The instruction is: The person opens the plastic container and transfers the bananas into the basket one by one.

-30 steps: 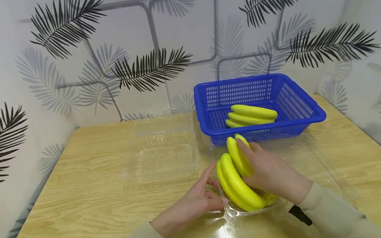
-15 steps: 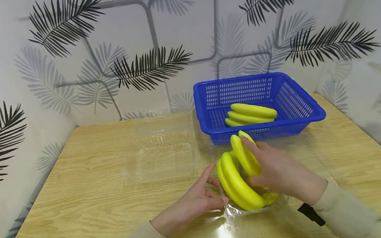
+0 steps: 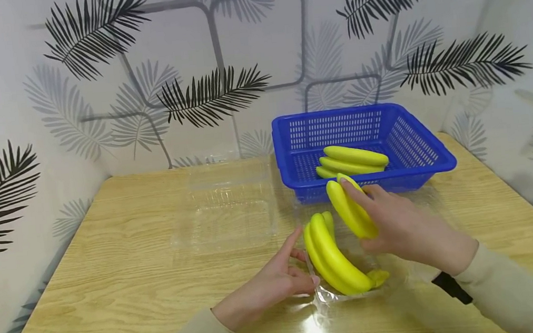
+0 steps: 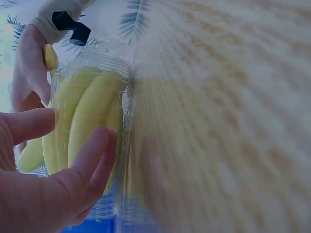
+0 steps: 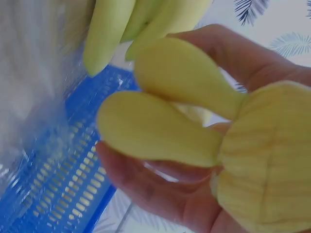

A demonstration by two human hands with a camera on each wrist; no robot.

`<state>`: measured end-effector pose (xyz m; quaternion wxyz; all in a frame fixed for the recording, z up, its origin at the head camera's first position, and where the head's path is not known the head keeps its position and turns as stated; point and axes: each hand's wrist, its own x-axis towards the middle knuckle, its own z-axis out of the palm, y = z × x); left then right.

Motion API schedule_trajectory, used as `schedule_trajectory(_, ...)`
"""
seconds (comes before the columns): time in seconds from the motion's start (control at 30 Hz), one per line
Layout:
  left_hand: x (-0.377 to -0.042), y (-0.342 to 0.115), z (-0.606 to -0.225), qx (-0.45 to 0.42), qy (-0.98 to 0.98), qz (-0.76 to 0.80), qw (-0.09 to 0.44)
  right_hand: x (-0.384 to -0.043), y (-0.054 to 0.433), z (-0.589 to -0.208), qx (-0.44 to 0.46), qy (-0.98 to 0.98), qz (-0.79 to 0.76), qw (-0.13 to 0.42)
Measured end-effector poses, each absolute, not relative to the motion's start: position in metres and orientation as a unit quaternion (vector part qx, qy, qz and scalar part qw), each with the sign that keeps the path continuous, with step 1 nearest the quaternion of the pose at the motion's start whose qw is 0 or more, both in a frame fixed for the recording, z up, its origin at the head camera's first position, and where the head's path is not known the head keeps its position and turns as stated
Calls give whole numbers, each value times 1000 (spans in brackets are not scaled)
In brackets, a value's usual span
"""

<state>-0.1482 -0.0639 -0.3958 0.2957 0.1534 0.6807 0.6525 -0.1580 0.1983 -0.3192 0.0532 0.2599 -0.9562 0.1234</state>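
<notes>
My right hand [image 3: 400, 223] grips a bunch of yellow bananas [image 3: 350, 209] by its sides, raised above a clear plastic box [image 3: 322, 295]. In the right wrist view, its stem end [image 5: 265, 155] faces the camera, fingers on one side and thumb on the other. Another banana bunch [image 3: 334, 261] lies in the left part of the box. My left hand [image 3: 269, 285] rests against the box's left wall, fingers spread along it. In the left wrist view, the fingertips [image 4: 99, 138] touch the clear wall with bananas behind it.
A blue perforated basket [image 3: 368, 183] stands at the back right, with a banana bunch [image 3: 353, 160] inside. Another clear plastic box [image 3: 234, 227] sits open at the back left of the wooden table [image 3: 129, 284]. A patterned wall [image 3: 255, 40] rises behind.
My right hand has lifted its banana bunch up and to the right, away from the bunch in the box. My left hand has stayed in place.
</notes>
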Motion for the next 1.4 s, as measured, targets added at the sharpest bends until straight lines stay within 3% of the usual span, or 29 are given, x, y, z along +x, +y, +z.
schedule_trajectory(0.33,-148,-63,-397,148,675,661,293,-180,205,-298,263,-956,125,46)
schedule_trajectory(0.6,-148,-62,-398,142,674,663,293,-217,203,-285,263,-957,118,37)
schedule_trajectory(1.4,-149,-65,-396,145,672,662,298,-316,155,-302,252,-945,203,-53)
